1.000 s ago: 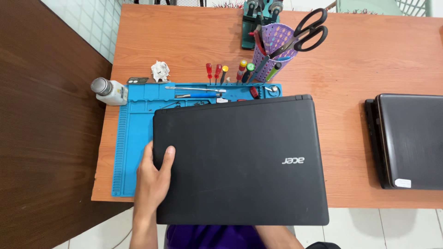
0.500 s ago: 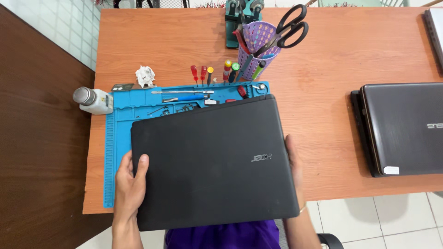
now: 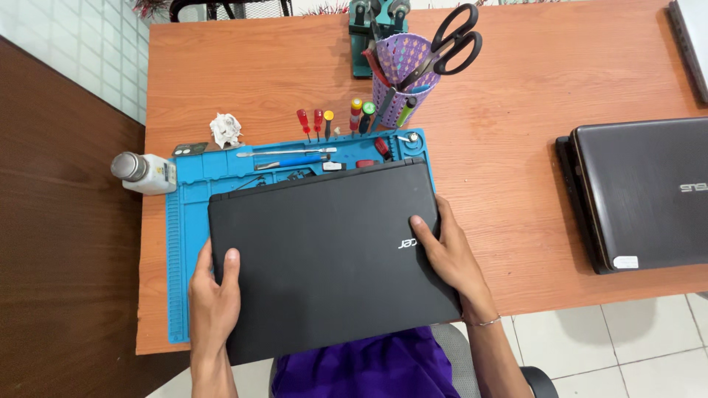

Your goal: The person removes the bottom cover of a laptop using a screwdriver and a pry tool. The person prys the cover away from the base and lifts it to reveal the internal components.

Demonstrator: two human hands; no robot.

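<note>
A closed black laptop (image 3: 324,250) lies lid-up on a blue work mat (image 3: 193,221), its near edge sticking out past the table's front edge. My left hand (image 3: 212,296) grips its left side, thumb on the lid. My right hand (image 3: 448,254) holds its right edge with fingers on the lid near the logo. Along the mat's far edge lie a blue-handled tool (image 3: 293,161) and small parts.
A row of small screwdrivers (image 3: 324,121) stands behind the mat. A purple basket with scissors (image 3: 413,70) sits further back. A white bottle (image 3: 144,173) stands at the mat's left. A crumpled paper (image 3: 226,129) lies nearby. A second dark laptop (image 3: 641,191) rests at the right.
My right hand has come onto the laptop's right edge. The laptop has shifted and rotated slightly on the mat, and the view has moved so everything sits further right.
</note>
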